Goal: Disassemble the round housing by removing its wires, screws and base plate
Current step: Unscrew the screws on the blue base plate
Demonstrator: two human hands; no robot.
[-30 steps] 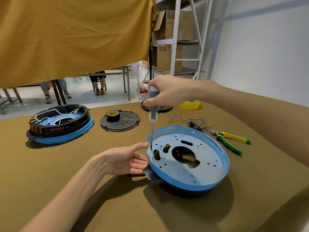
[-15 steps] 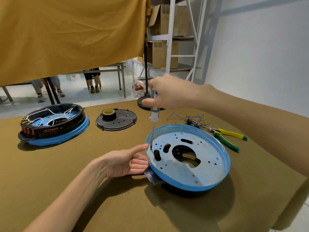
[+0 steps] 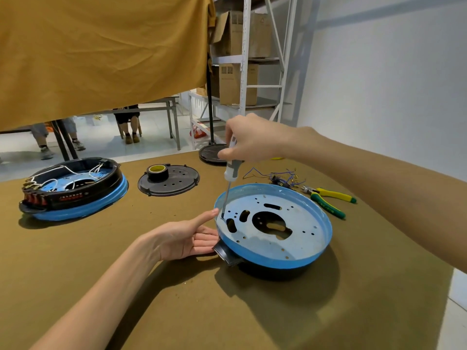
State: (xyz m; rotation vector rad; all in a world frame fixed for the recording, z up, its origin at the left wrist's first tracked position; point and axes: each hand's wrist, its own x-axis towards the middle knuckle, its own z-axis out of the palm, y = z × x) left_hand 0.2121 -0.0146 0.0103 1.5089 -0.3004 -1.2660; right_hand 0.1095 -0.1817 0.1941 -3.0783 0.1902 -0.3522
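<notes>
A round blue housing (image 3: 313, 251) lies open side up on the brown table, its pale base plate (image 3: 300, 223) full of holes and cut-outs. My right hand (image 3: 250, 140) grips the grey and white handle of a screwdriver (image 3: 230, 173). The screwdriver stands nearly upright, and its tip sits on the plate near the left rim. My left hand (image 3: 187, 238) rests flat against the housing's left side, fingers straight, thumb touching the rim. A black tab (image 3: 226, 253) sticks out of the housing just below that hand.
A second housing (image 3: 75, 190) with white wires sits at the far left. A black round cover (image 3: 174, 183) carries a roll of tape (image 3: 157, 171). Loose blue wires (image 3: 275, 176) and yellow-green pliers (image 3: 328, 199) lie behind the housing. Another black disc (image 3: 211, 155) lies at the table's far edge.
The view has shifted a little. My right hand has stayed on the screwdriver with its tip at the same spot on the plate. My left hand has not moved.
</notes>
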